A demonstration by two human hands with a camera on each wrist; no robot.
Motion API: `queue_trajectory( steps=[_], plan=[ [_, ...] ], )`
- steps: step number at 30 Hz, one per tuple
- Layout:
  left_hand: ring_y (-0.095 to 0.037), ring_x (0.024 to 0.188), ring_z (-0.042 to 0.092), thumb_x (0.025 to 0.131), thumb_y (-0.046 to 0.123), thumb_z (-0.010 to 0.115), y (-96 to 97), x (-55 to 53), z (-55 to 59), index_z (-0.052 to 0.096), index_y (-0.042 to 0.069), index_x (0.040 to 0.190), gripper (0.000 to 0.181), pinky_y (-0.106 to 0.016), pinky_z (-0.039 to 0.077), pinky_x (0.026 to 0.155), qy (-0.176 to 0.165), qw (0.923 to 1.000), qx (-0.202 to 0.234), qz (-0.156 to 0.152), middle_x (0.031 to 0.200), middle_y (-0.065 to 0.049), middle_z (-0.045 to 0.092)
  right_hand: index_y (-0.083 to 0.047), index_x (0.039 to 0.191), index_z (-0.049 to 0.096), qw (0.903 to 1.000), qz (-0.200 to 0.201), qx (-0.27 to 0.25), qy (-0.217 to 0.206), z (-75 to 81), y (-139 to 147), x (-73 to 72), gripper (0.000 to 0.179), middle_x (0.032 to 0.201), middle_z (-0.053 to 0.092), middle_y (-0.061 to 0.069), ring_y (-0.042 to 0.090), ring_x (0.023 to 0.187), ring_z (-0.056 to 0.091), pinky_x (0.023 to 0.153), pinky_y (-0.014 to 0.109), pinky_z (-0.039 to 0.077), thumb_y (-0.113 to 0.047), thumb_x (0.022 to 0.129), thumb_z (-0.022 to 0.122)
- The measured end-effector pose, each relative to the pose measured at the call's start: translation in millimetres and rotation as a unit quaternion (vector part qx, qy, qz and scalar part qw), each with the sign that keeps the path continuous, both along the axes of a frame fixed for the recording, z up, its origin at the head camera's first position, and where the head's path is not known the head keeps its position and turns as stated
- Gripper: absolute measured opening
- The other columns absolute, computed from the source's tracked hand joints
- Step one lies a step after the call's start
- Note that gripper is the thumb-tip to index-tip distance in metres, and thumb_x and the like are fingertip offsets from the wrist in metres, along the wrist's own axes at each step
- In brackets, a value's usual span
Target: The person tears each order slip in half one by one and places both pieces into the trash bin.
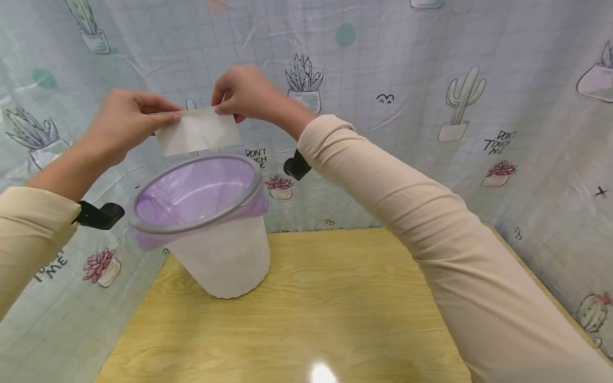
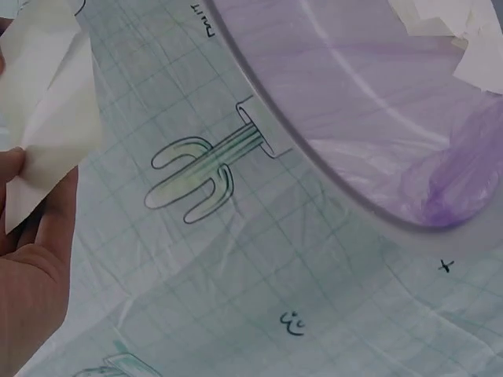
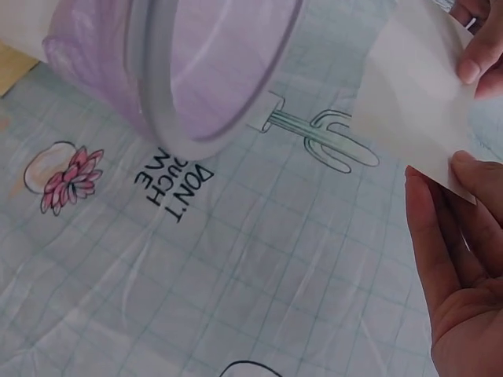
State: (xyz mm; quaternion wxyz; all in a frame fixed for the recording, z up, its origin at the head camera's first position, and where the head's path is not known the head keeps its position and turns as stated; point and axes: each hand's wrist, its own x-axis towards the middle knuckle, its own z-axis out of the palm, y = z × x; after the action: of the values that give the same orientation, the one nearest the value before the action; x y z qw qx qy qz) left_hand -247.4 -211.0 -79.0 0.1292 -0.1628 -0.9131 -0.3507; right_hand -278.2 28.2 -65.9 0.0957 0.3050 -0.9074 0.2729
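A creased piece of white paper (image 1: 201,132) hangs above the far rim of a trash can (image 1: 225,260). My left hand (image 1: 126,119) pinches the paper's upper left corner between thumb and fingers. At its upper right corner, my right hand (image 1: 249,93) pinches it the same way. The can is white with a grey rim ring, and a purple bag (image 1: 191,191) lines it, its edge folded out under the ring. Inside the can, torn white paper pieces (image 2: 479,39) show in the left wrist view.
The can stands at the back left of a yellow wood-grain table (image 1: 335,308). Behind and beside it hangs a curtain (image 1: 373,159) printed with cacti and potted plants. Black wrist straps (image 1: 100,215) sit at both cuffs.
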Motion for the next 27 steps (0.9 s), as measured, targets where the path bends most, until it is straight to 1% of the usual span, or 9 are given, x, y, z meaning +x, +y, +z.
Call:
queue_trajectory(
  steps=[5, 6, 10, 12, 16, 19, 22, 24, 27],
  plan=[
    [-0.008, 0.087, 0.052, 0.097, 0.030, 0.071, -15.8, -3.6, -0.7, 0.076, 0.011, 0.121, 0.031, -0.016, 0.046, 0.064, -0.013, 0.9989, -0.021, 0.040, 0.085, 0.026, 0.064, -0.011, 0.112, 0.077, 0.9996, -0.011, 0.009, -0.023, 3.0, -12.9, -3.2, 0.017, 0.108, 0.077, 0.002, 0.011, 0.074, 0.072, 0.070, 0.018, 0.057, -0.019, 0.097, 0.071],
    [-0.009, 0.087, 0.052, 0.097, 0.030, 0.071, -18.7, -4.3, -1.3, 0.075, 0.009, 0.122, 0.033, -0.015, 0.047, 0.063, -0.019, 0.9983, -0.026, 0.048, 0.088, 0.024, 0.064, -0.011, 0.112, 0.077, 0.9995, -0.012, 0.009, -0.027, 2.8, -14.9, -3.8, 0.017, 0.108, 0.077, 0.003, 0.011, 0.074, 0.071, 0.070, 0.019, 0.057, -0.019, 0.097, 0.070],
    [-0.011, 0.088, 0.054, 0.098, 0.028, 0.069, -26.2, -9.3, -4.1, 0.069, 0.000, 0.129, 0.042, -0.015, 0.053, 0.063, -0.048, 0.9955, -0.043, 0.070, 0.105, 0.006, 0.067, -0.012, 0.110, 0.078, 0.9996, -0.016, 0.007, -0.021, -0.3, -19.6, -5.7, 0.016, 0.106, 0.076, 0.002, 0.012, 0.073, 0.069, 0.069, 0.021, 0.057, -0.019, 0.098, 0.070],
    [-0.011, 0.090, 0.056, 0.099, 0.028, 0.069, -27.8, -11.8, -5.2, 0.065, -0.003, 0.132, 0.046, -0.017, 0.055, 0.063, -0.063, 0.9944, -0.047, 0.071, 0.118, -0.006, 0.065, -0.013, 0.110, 0.078, 0.9997, -0.014, 0.014, -0.011, -2.7, -20.8, -6.9, 0.016, 0.105, 0.076, 0.001, 0.011, 0.072, 0.068, 0.069, 0.022, 0.056, -0.020, 0.098, 0.070],
    [-0.009, 0.085, 0.058, 0.099, 0.025, 0.069, -29.8, -14.0, -6.0, 0.065, -0.004, 0.132, 0.045, -0.021, 0.057, 0.061, -0.075, 0.9934, -0.047, 0.072, 0.115, -0.006, 0.066, -0.016, 0.109, 0.079, 0.9990, -0.015, 0.042, 0.010, -6.4, -25.7, -10.5, 0.016, 0.104, 0.077, -0.003, 0.007, 0.066, 0.063, 0.068, 0.022, 0.053, -0.023, 0.098, 0.070],
    [-0.007, 0.082, 0.058, 0.099, 0.023, 0.068, -30.2, -14.7, -7.1, 0.065, -0.005, 0.132, 0.043, -0.021, 0.057, 0.061, -0.078, 0.9931, -0.051, 0.071, 0.110, -0.003, 0.068, -0.017, 0.108, 0.079, 0.9985, -0.017, 0.051, 0.009, -7.8, -30.2, -12.2, 0.015, 0.103, 0.077, -0.004, 0.006, 0.063, 0.061, 0.067, 0.021, 0.052, -0.023, 0.097, 0.070],
    [-0.009, 0.085, 0.058, 0.100, 0.024, 0.066, -31.3, -15.8, -9.5, 0.063, -0.005, 0.134, 0.044, -0.021, 0.057, 0.062, -0.082, 0.9924, -0.060, 0.070, 0.119, -0.012, 0.066, -0.015, 0.107, 0.079, 0.9990, -0.012, 0.043, -0.001, -9.7, -33.2, -12.5, 0.014, 0.103, 0.077, -0.002, 0.007, 0.063, 0.060, 0.067, 0.021, 0.052, -0.020, 0.097, 0.071],
    [-0.011, 0.087, 0.058, 0.101, 0.025, 0.064, -33.1, -16.5, -11.3, 0.062, -0.006, 0.135, 0.046, -0.021, 0.057, 0.063, -0.083, 0.9920, -0.067, 0.068, 0.129, -0.021, 0.061, -0.014, 0.108, 0.079, 0.9990, -0.008, 0.043, -0.008, -11.3, -34.5, -12.4, 0.015, 0.104, 0.076, -0.001, 0.006, 0.063, 0.059, 0.067, 0.021, 0.052, -0.018, 0.097, 0.070],
    [-0.010, 0.086, 0.058, 0.102, 0.025, 0.063, -35.6, -17.4, -12.8, 0.061, -0.006, 0.136, 0.047, -0.021, 0.057, 0.063, -0.083, 0.9918, -0.069, 0.068, 0.133, -0.025, 0.058, -0.015, 0.109, 0.079, 0.9988, -0.002, 0.049, -0.006, -14.8, -36.1, -13.1, 0.016, 0.104, 0.076, -0.001, 0.006, 0.062, 0.059, 0.067, 0.021, 0.051, -0.017, 0.097, 0.069]
  ],
)
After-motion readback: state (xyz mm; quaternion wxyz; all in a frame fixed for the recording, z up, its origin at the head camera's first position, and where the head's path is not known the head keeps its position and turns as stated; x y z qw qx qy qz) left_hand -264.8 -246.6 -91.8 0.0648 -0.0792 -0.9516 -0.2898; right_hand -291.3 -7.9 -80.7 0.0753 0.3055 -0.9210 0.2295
